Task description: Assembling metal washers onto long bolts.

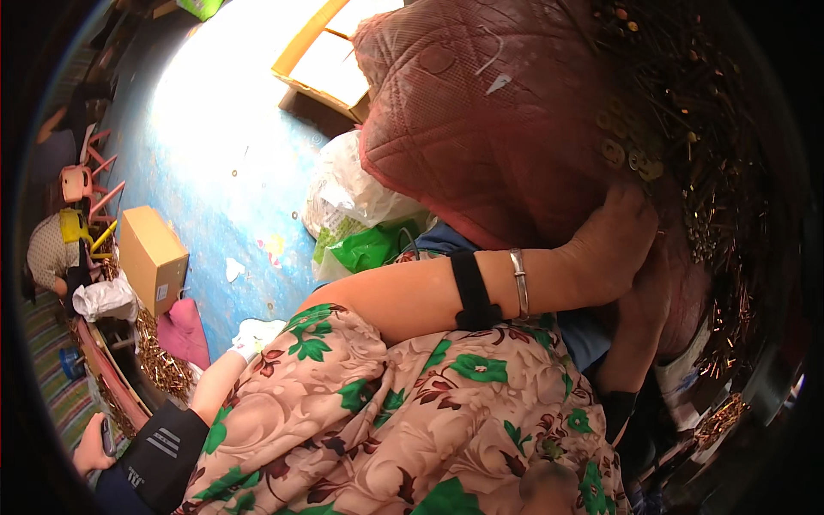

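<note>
A maroon quilted cushion (481, 129) rests in front of me, with several small gold-coloured ring-like discs (639, 161) near its right edge. My left hand (614, 236) reaches across to that edge, its fingers bent and closed beside the discs. A silver bangle (519, 283) and a black strap (474, 290) circle the left forearm. Just below it, in shadow, is my right hand (650, 292), close against the left. Its fingers are mostly hidden, and whatever lies between the hands is too dark to make out.
Brassy metal pieces (717, 172) heap up at the right. Beyond the cushion lie a white plastic bag (352, 184) and an open cardboard box (313, 86). Another carton (150, 257) stands left, near a pink stool (77, 183). Another person's hand (90, 448) holds a dark device.
</note>
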Motion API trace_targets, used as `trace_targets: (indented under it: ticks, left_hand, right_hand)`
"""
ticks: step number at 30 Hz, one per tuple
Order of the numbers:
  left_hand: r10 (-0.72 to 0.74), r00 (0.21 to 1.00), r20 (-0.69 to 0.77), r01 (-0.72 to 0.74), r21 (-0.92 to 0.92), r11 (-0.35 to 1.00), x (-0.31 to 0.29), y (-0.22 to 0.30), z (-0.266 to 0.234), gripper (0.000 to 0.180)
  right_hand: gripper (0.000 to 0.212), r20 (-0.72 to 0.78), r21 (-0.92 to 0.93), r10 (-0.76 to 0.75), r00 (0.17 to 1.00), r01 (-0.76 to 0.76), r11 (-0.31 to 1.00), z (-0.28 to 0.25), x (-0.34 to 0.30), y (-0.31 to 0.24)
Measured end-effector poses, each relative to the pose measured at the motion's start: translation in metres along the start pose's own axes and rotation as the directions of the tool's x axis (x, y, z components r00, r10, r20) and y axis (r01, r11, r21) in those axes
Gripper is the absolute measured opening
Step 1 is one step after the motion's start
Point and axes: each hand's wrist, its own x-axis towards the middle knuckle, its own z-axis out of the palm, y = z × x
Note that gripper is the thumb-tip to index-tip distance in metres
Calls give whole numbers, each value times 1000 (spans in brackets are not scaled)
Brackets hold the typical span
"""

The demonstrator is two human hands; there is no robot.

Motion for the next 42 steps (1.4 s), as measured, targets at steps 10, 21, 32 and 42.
trace_targets:
  ticks: [10,21,32,42]
  left_hand:
    - [-36,993,-110,18,-156,988,0,-2,-12,40]
    - [-487,866,-115,455,-228,861,-63,-117,-182,18]
    - [-604,767,-216,515,769,379,-244,-180,-148,21]
    - [-743,495,-450,868,300,396,-271,-234,-202,17]
  right_hand:
    - [37,12,395,108,994,-104,913,-14,11,-23]
    - [33,-188,532,532,826,-370,762,-22,23,79]
    - [34,7,923,664,748,-261,284,-14,34,75]
    - [36,-58,964,567,822,-103,247,-13,20,63]
